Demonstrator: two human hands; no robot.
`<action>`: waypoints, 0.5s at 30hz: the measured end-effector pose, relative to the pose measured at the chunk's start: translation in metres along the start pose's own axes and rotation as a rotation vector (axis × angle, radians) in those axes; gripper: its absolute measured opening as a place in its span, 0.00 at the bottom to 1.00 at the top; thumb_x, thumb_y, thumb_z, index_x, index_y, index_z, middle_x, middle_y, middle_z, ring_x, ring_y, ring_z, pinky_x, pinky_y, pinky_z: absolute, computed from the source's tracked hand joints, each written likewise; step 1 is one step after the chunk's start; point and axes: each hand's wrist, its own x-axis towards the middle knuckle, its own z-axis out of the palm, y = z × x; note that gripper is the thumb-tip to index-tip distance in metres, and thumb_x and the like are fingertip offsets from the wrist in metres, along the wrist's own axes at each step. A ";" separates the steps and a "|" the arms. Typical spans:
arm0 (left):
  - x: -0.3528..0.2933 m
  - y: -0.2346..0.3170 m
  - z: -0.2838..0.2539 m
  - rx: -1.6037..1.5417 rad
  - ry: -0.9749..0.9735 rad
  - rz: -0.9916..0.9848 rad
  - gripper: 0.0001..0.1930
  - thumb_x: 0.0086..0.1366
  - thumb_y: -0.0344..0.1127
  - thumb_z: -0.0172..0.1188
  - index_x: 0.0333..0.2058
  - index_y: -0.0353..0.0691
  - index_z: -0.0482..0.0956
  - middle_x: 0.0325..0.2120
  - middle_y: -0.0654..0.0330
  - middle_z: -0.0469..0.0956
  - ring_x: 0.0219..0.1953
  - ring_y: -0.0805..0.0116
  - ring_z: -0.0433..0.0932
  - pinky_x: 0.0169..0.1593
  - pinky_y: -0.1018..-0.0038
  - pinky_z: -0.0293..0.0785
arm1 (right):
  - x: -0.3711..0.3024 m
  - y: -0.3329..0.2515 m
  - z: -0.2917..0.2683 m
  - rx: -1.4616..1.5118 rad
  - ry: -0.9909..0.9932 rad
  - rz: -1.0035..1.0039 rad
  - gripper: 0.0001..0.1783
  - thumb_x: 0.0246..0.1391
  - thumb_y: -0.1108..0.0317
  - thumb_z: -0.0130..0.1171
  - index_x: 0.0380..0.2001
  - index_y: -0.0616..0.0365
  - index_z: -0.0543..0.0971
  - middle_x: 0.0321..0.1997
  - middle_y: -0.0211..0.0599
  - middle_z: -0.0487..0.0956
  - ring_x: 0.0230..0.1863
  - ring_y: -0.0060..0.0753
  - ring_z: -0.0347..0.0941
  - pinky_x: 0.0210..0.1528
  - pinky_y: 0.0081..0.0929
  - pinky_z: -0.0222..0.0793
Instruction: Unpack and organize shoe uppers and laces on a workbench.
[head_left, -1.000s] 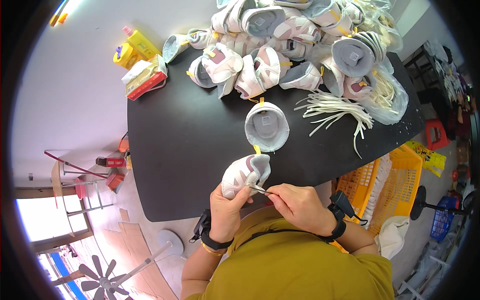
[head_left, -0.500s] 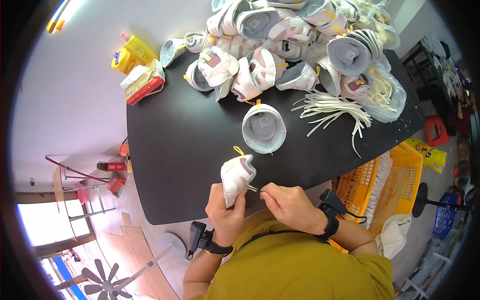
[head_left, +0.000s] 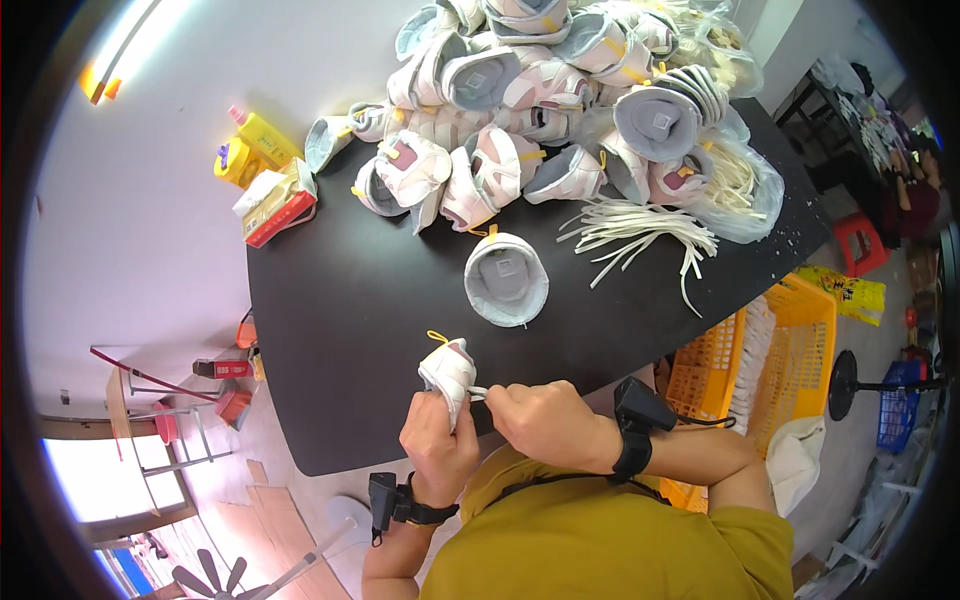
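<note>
A small white shoe upper [head_left: 449,368] with mauve panels and a yellow pull loop is gripped by my left hand [head_left: 436,438] just past the table's near edge. Its toe end is hidden by the fingers and thumb. Close at its right side, my right hand [head_left: 540,418] is closed in a pinch on a thin pale lace-like strand [head_left: 478,393] that meets the upper's side. Only a short length of the strand shows, so its exact kind is unclear. Another shoe upper [head_left: 506,280] rests farther out on the table, its grey lining facing up.
A heap of shoe uppers [head_left: 470,80] covers the back of the black table [head_left: 360,330]. Loose cream laces [head_left: 640,225] lie front right of it, near a plastic bag [head_left: 765,205]. A tissue pack [head_left: 280,205] and yellow bottles [head_left: 262,140] stand at left; orange baskets [head_left: 800,330] at right.
Both hands and the held upper have shifted slightly left and lower in view. My right hand has come closer to the upper, and less of the strand shows. The viewpoint has shifted slightly.
</note>
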 end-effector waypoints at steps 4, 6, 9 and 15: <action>-0.004 0.009 0.002 -0.029 -0.030 -0.019 0.08 0.55 0.18 0.60 0.35 0.31 0.78 0.23 0.54 0.73 0.22 0.61 0.73 0.27 0.70 0.68 | 0.008 -0.004 -0.005 -0.059 -0.086 0.009 0.07 0.58 0.70 0.54 0.27 0.59 0.70 0.19 0.40 0.75 0.18 0.41 0.75 0.16 0.33 0.64; -0.003 0.009 0.002 -0.065 0.080 -0.056 0.07 0.57 0.19 0.59 0.35 0.31 0.78 0.24 0.56 0.74 0.23 0.67 0.74 0.28 0.73 0.69 | 0.012 -0.004 -0.007 0.144 -0.093 0.109 0.07 0.58 0.70 0.53 0.28 0.60 0.71 0.21 0.40 0.76 0.19 0.41 0.75 0.17 0.33 0.65; 0.005 -0.003 -0.003 -0.132 0.154 -0.255 0.04 0.61 0.23 0.59 0.35 0.31 0.78 0.26 0.58 0.78 0.23 0.73 0.76 0.25 0.76 0.70 | 0.012 -0.007 -0.032 0.452 -0.156 0.228 0.09 0.60 0.68 0.51 0.28 0.60 0.72 0.21 0.41 0.78 0.19 0.44 0.75 0.19 0.35 0.67; 0.014 -0.009 -0.023 -1.039 -0.040 -0.773 0.12 0.65 0.29 0.57 0.46 0.32 0.75 0.35 0.58 0.81 0.28 0.73 0.79 0.24 0.80 0.74 | 0.002 0.001 -0.068 0.413 0.079 0.448 0.10 0.50 0.73 0.64 0.38 0.57 0.81 0.14 0.25 0.69 0.17 0.05 0.59 0.19 0.14 0.55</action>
